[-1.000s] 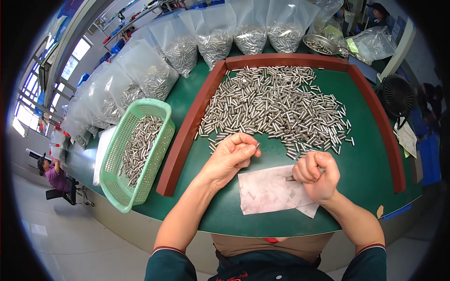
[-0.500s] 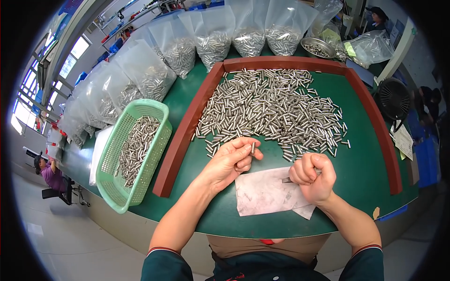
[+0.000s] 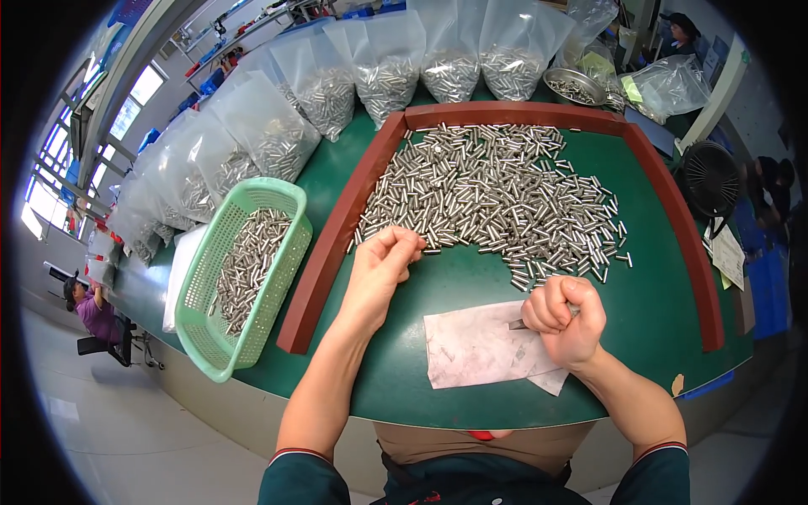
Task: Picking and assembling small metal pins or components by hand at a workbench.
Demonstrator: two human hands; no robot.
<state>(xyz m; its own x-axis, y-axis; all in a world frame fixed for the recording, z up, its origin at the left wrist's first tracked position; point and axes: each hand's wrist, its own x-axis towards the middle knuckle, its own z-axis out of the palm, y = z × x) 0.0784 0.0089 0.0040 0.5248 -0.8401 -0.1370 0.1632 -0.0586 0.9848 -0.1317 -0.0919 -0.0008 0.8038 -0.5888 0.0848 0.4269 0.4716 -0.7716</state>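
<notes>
- Head view: many short, shiny metal pins (image 3: 497,189) lie in a loose, crisscrossed heap on a green tabletop (image 3: 648,311), inside a three-sided red-brown frame (image 3: 673,198) that is open toward the person.
- Left hand (image 3: 379,268): at the heap's near edge, left of its middle, thumb and fingers drawn together in a narrow pinch; whether a pin is between them, I cannot tell. One pin lies just beside the fingertips.
- Right hand (image 3: 566,318): curled into a fist below the heap, holding a grey metal piece (image 3: 516,324) whose end pokes out on the left; the rest is hidden.
- Under that fist, a smudged, pale pink cloth (image 3: 471,347) lies on the table.
- Left of the frame, a light green perforated basket (image 3: 273,295) holds more pins.
- Beyond, clear plastic bags (image 3: 385,80) partly filled with pins curve along the table's far and left sides.
- At far right, a black fan (image 3: 709,178); at far left, a seated person in purple (image 3: 97,320).
</notes>
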